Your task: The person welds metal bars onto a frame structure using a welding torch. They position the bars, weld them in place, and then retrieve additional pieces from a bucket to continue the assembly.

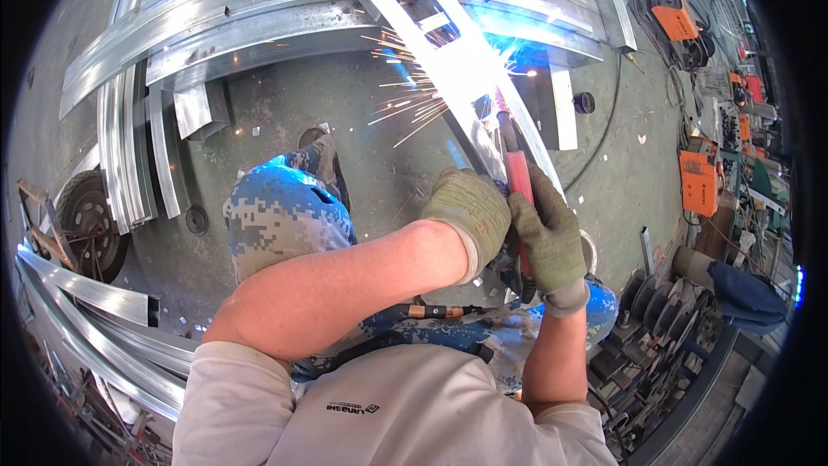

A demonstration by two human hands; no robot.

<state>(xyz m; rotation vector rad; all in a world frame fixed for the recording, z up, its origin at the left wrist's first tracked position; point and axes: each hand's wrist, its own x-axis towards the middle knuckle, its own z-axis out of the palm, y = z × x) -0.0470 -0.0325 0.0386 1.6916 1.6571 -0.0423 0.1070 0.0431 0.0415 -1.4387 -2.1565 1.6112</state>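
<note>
My right hand [552,229], in a green work glove, is wrapped round the red-handled welding torch [517,174]. The torch reaches up to a blinding white arc over two parallel silver metal rails [470,134]. Orange sparks spray to the left of the arc. My left hand [470,211], gloved too, is curled closed beside the torch, by the near end of the left rail; what its fingers hold, if anything, is hidden. Glare washes out the weld spot and the torch tip.
Long silver metal profiles [259,43] lie crosswise beyond the rails, with more at the left [125,151]. A wheel [90,216] stands at far left. Orange machines [699,181] and cables line the right side. My knee [289,207], in camouflage trousers, is left of the rails.
</note>
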